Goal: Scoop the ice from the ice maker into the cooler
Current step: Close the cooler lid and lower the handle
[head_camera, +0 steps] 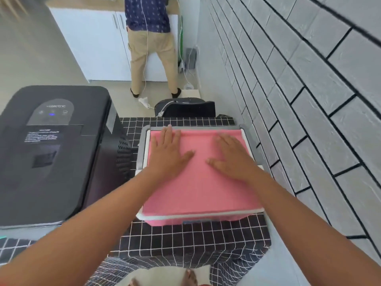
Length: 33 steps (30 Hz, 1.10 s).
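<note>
Both hands flat, left hand, right hand, on pink cooler lid, ice maker beside

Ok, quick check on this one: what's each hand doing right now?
Left hand: open, fingers straight, flat on the pink cooler lid.
Right hand: open, fingers straight, flat on the same lid.

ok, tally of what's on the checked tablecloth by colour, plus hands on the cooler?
Black: 1, the ice maker, lid down
Pink: 1, the cooler, lid closed
Hands flat on the cooler lid: 2, left hand and right hand, fingers straight
Total: 2 things on the tablecloth, 2 hands
No scoop or ice in view.
</note>
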### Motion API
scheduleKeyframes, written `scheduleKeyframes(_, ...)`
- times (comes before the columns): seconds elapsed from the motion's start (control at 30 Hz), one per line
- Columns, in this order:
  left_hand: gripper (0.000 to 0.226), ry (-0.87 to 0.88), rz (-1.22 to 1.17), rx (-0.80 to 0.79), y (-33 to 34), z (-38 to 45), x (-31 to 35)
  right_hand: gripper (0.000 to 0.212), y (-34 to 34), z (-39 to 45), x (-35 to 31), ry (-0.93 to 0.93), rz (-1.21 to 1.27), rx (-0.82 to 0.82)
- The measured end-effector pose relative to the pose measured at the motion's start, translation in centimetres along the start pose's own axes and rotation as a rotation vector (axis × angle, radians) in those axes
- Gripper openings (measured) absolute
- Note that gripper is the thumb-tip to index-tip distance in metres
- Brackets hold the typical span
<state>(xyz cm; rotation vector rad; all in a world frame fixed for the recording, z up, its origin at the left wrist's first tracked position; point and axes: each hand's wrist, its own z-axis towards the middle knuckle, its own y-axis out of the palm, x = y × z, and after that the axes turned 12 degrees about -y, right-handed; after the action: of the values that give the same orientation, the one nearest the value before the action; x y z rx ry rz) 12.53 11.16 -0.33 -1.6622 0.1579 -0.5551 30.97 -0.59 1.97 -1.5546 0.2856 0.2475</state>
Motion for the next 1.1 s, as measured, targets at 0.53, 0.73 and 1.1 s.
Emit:
scheduleKeyframes(0.53, 0.089, 0.013, 0.195, 0.111, -3.2, 4.5, 2.3, 0.100, -3.9, 8.3, 2.1, -0.112, -0.267, -0.169)
scheduleKeyframes(0.73, 0.040, 0.249, 0.007, 0.200, -7.9, 3.2, 0.0, 0.046, -7.3, 5.3, 2.2, -0.259, -0.082, 0.093)
scheduleKeyframes(1.1, 0.049, 0.478, 0.128, -0.080, -11.5, 1.4, -1.8, 0.044, -7.7, 1.1, -0.5, -0.207, -0.240, 0.115)
